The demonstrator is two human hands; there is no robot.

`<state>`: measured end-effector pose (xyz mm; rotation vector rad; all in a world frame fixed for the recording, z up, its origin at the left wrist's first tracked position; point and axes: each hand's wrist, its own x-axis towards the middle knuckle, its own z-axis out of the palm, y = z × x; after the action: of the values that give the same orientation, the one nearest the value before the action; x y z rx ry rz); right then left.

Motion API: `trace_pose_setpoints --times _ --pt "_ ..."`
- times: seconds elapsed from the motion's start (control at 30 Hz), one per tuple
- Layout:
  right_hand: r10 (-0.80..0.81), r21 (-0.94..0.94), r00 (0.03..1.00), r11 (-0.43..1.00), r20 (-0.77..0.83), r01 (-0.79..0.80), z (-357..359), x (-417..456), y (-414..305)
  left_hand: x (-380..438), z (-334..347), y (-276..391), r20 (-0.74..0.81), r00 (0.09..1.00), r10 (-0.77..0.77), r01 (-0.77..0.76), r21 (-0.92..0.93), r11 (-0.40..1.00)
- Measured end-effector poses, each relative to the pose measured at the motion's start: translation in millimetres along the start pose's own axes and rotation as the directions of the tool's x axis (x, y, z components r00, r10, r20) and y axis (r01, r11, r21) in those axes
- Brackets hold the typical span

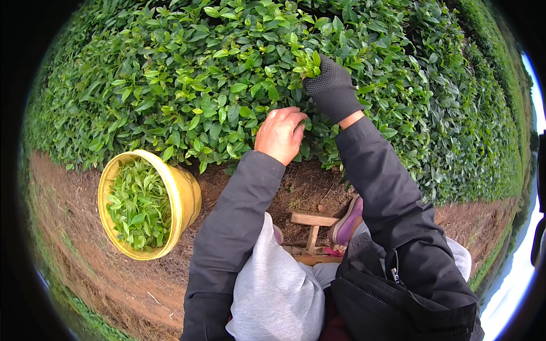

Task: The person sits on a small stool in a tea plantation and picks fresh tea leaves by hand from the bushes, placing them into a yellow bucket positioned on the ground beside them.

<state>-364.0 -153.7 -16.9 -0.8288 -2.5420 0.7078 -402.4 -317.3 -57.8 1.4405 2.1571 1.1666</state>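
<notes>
My right hand (332, 87), in a dark dotted knit glove, is closed around a bunch of light green leaf shoots (308, 65). It rests over the top of a leafy shrub row (200, 76), which looks like tea. Lower and to the left, my bare left hand (280, 133) reaches into the shrub's front side with fingers curled. Leaves and the hand itself hide its fingertips, so whether it grips a stem cannot be told. A yellow plastic bucket (187, 192) stands tilted in view to the left, with picked green leaves (138, 204) inside.
Under me is a wooden stool or frame (313, 219), with a purple shoe (352, 217) beside it. Brown soil with dry grass (140, 294) runs along the shrub row. More green rows (503, 64) extend to the far right.
</notes>
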Motion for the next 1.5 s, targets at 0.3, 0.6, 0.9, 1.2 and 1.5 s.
trace_pose_setpoints --times 0.3,0.6,0.9,1.2,1.5 --pt "0.27 0.824 0.808 0.083 0.523 -0.561 -55.2 -36.7 -8.2 -1.3 -1.3 1.0 0.005 1.0 0.001 -0.001 -0.008 1.0" --pt "0.347 0.482 0.931 0.801 0.109 -0.355 13.6 -61.6 -1.9 -4.8 -1.7 -4.2 0.027 1.0 0.001 -0.001 0.021 1.0" --pt "0.187 0.467 0.981 0.873 -0.054 -0.14 43.5 -33.7 10.1 -15.9 3.2 -9.9 0.028 1.0 -0.003 0.003 -0.004 1.0" --pt "0.292 0.827 0.785 -0.041 0.546 -0.56 -31.0 -52.8 -18.3 -18.8 -2.2 -7.1 0.073 0.996 -0.05 0.05 0.007 0.999" --pt "0.457 0.817 0.832 0.315 0.315 -0.482 -11.0 -22.4 8.3 -18.5 -2.8 -6.9 0.11 0.991 -0.078 0.08 -0.013 0.997"
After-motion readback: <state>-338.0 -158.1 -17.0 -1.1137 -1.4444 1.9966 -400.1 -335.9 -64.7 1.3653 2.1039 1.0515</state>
